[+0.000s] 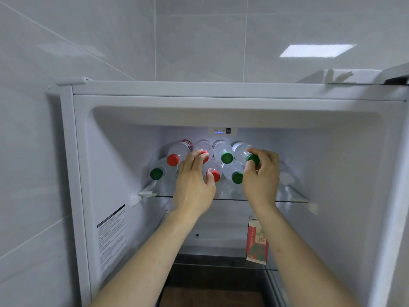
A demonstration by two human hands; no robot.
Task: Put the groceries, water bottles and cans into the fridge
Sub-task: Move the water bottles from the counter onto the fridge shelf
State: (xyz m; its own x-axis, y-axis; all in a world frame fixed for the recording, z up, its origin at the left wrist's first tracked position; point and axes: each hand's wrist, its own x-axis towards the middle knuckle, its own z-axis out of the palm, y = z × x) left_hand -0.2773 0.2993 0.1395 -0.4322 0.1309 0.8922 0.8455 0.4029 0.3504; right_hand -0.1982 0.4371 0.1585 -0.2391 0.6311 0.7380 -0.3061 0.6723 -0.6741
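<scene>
The open fridge (221, 111) fills the view. Several clear water bottles lie stacked on its glass top shelf (287, 199), caps facing me. One red-capped bottle (173, 159) lies upper left and one green-capped bottle (156, 173) at the far left. My left hand (193, 180) rests against the stack, fingers spread over two red caps. My right hand (261, 173) grips the green cap of the upper right bottle (241, 151). A green-capped bottle (226, 157) lies between my hands.
A red and white carton (256, 242) stands on the lower shelf at the right. A printed label (111, 238) is stuck on the left inner wall. The fridge door edge (396, 78) shows at the upper right. Grey wall tiles (199, 41) rise behind.
</scene>
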